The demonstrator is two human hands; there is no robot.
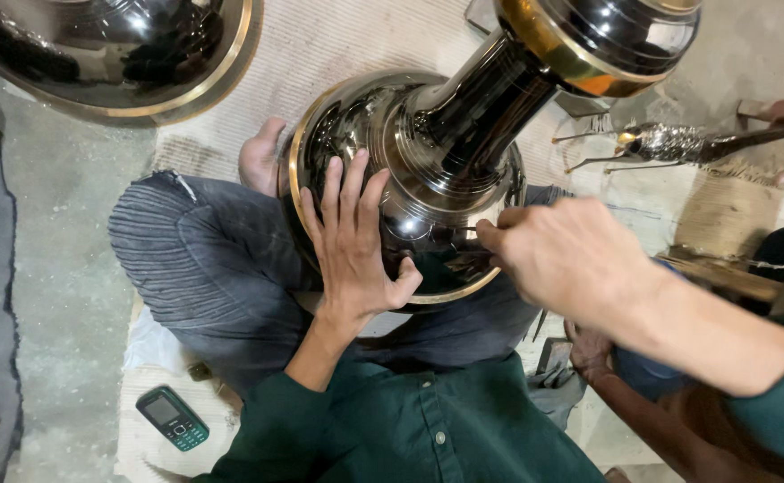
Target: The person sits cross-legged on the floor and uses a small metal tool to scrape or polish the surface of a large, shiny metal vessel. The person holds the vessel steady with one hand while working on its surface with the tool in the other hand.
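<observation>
Polished dark metal vessel (pixel 428 170) with brass rim, lying across the lap; left hand (pixel 352 241) spread flat on its bulging side; right hand (pixel 558 255) pinched around a thin tool (pixel 464 231) at the lower rim; little open room rightward; mobile phone (pixel 172 418) on floor, well apart.
</observation>
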